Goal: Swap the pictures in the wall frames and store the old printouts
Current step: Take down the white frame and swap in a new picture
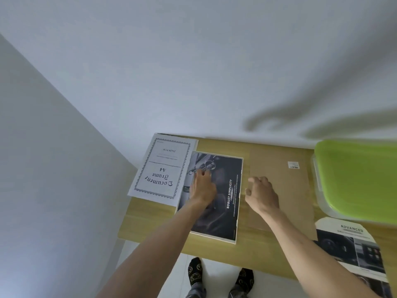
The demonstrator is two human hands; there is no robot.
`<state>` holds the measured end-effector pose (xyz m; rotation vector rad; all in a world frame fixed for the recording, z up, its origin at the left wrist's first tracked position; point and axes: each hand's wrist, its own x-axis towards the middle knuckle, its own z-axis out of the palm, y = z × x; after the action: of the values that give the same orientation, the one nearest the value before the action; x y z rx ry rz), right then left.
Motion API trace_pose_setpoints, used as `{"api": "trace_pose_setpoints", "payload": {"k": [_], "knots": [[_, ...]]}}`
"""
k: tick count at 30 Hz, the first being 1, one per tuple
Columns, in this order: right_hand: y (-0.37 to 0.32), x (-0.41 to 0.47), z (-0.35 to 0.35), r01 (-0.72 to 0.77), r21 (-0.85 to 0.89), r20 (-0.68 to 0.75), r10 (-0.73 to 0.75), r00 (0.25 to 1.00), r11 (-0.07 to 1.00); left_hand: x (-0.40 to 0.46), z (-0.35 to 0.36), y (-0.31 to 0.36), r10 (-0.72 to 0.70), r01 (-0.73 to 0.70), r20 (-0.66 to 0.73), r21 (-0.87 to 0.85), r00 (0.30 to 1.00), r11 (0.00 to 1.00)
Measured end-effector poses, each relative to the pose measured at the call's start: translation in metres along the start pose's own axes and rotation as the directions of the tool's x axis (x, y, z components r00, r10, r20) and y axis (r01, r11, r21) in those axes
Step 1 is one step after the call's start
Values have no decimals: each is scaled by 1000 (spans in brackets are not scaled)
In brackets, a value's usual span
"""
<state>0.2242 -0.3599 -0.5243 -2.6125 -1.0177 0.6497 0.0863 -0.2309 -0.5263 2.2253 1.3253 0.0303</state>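
Left hand (203, 186) presses flat, fingers spread, on the dark printout (223, 209) at centre frame; right hand (261, 194) hovers loosely curled, empty. Thin, floppy paper: lift by an edge.

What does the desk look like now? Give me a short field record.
surface: light wooden table
centre: dark "Robust Simplicity" printout
left hand: resting on that printout
right hand: loosely curled, holding nothing, over the brown cardboard backing board
far left: white "Document Frame A4" insert sheet
right: green-lidded plastic box
near right: dark "Advanced" printout
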Motion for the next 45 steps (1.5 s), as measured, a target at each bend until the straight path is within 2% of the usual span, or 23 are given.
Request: {"api": "trace_pose_setpoints", "payload": {"k": [5,12,15,21,25,32,39,43,45], "knots": [[-37,-1,24,-89,-91,79,97,992,992,-2,-16,-49,-123,121,21,100,992,988],[-54,-12,53,-164,-156,124,184,975,974,-4,-10,-74,-100,86,107,127,989,988],[-62,-16,63,-220,-83,170,231,958,972,-5,-3,-79,-73,57,127,129,989,990],[-74,-18,68,-250,148,98,237,966,957,-5,4,-85,-77,64,110,119,991,991],[-76,-20,68,-265,92,152,249,956,960,-6,9,-85,-82,73,69,126,994,989],[-68,-22,70,-345,43,231,326,917,938,-4,16,-92,-54,54,-11,65,998,996],[-66,-19,66,-363,75,195,344,919,929,-1,11,-104,-87,78,-93,-95,992,992],[-65,-17,61,-367,120,170,346,923,922,-1,7,-106,-74,69,-16,-197,997,978],[-68,-17,62,-389,114,180,366,913,914,-2,5,-105,-55,56,9,-192,998,980]]}}
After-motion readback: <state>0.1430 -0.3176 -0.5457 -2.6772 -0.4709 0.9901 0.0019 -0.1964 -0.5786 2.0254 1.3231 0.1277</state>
